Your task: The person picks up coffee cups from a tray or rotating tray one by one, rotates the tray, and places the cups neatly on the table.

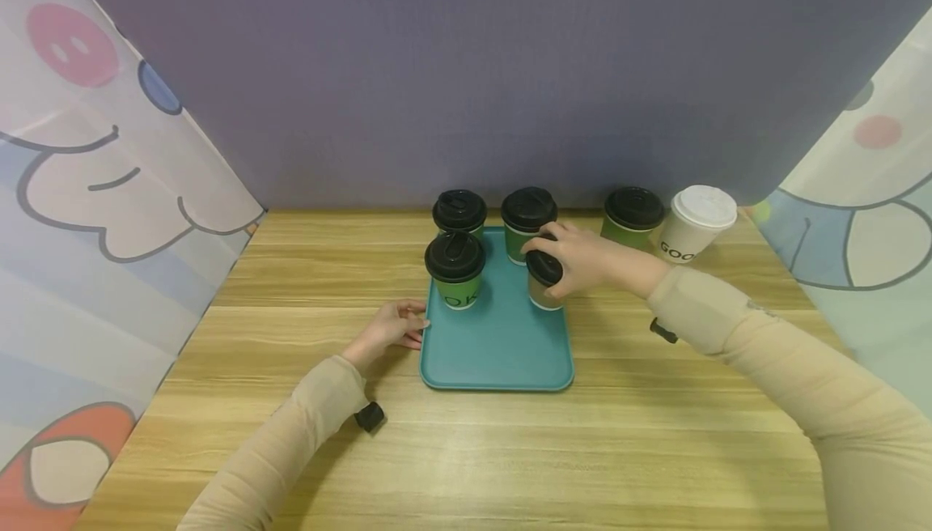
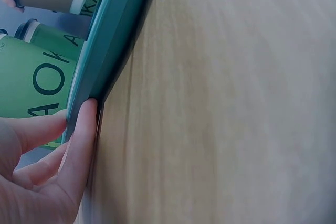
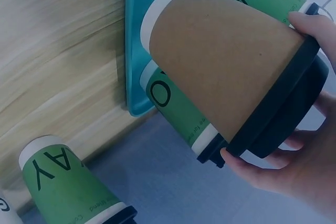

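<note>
A brown cup [image 3: 226,51] with a black lid is in the right hand [image 1: 575,256], whose fingers and thumb grip it around the lid. It looks roughly upright, at the right-hand side of a teal tray [image 1: 498,349]. From the left wrist I can see lettering on cups beyond it showing under its base, so I judge it to be just clear of the tray.

I take the work to be partway along. Three green cups with black lids are grouped at the tray, the brown cup is not set down, and two more cups are off the tray. I cannot tell whether the brown cup is on its way in or out.

The brown cup lies directly below the right palm, and across the tray to the right of the left hand [image 1: 396,324]. That hand pinches the tray's left rim with its fingertips. Just beyond it is the near cup [image 1: 456,268], on the tray. Behind that, farther from the left hand, is the far left cup [image 1: 460,211], its base hidden from me. The far right cup [image 1: 526,211] stands on the tray just beyond the right hand's fingers.

Past the right wrist, on the wooden table [image 1: 510,458], are the outer green cup [image 1: 632,219], black-lidded, and a white cup [image 1: 695,227] with a white lid. A grey wall [image 1: 480,78] rises behind, ahead of both hands.
</note>
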Action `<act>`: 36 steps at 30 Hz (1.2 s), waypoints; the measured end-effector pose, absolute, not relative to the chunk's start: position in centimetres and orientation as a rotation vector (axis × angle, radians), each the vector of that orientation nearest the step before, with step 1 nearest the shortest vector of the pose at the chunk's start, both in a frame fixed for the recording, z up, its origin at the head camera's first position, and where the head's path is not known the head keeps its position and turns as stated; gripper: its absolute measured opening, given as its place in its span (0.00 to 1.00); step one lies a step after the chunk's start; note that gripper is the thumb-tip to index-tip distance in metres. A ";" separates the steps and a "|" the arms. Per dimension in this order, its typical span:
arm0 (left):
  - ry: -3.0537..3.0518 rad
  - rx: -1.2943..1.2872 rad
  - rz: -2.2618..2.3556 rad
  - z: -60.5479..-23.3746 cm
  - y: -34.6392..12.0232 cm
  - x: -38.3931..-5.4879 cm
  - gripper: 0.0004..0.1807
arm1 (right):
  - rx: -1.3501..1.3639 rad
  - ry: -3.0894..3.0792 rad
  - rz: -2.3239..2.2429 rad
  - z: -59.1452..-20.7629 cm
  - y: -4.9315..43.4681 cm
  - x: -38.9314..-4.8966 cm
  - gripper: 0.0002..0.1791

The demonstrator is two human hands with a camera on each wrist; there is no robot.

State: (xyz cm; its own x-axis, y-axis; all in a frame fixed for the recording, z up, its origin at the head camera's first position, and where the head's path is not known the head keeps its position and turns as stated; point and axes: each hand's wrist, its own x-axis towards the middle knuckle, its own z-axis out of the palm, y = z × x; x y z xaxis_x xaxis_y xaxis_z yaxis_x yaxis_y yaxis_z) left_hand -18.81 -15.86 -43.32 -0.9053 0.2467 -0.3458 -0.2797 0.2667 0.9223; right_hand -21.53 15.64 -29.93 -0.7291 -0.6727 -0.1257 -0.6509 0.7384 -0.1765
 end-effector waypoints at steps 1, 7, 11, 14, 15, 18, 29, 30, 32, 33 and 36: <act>2.116 -0.039 1.681 -43.3 -15.8 -18.8 0.23 | -1.062 2.761 -0.186 -29.9 15.7 -21.5 0.38; 2.124 -0.050 1.675 -43.3 -15.9 -18.9 0.23 | -1.095 2.798 -0.201 -29.7 16.5 -21.3 0.38; 2.124 -0.050 1.671 -43.3 -15.9 -18.9 0.23 | -1.116 2.826 -0.197 -29.8 17.1 -21.3 0.37; 2.126 -0.047 1.667 -43.3 -15.9 -18.9 0.23 | -1.100 2.836 -0.191 -29.8 17.7 -21.3 0.37; 2.123 -0.056 1.670 -43.3 -15.9 -18.9 0.23 | -1.092 2.837 -0.190 -29.8 17.8 -21.2 0.37; 2.128 -0.056 1.664 -43.3 -15.8 -18.9 0.23 | -1.059 2.836 -0.187 -29.7 18.3 -21.1 0.37; 2.132 -0.061 1.658 -43.3 -15.9 -18.9 0.24 | -0.957 2.886 -0.198 -29.5 20.2 -20.8 0.37; 2.132 -0.066 1.658 -43.3 -15.8 -18.9 0.23 | -0.951 2.890 -0.200 -29.5 20.4 -20.7 0.37; 2.131 -0.072 1.659 -43.3 -15.8 -18.9 0.23 | -0.937 2.898 -0.207 -29.6 20.9 -20.7 0.37; 2.133 -0.072 1.657 -43.3 -15.8 -18.9 0.23 | -0.929 2.900 -0.211 -29.6 21.1 -20.7 0.37; 2.137 -0.081 1.659 -43.4 -15.8 -18.9 0.23 | -0.908 2.899 -0.232 -29.6 21.8 -20.6 0.37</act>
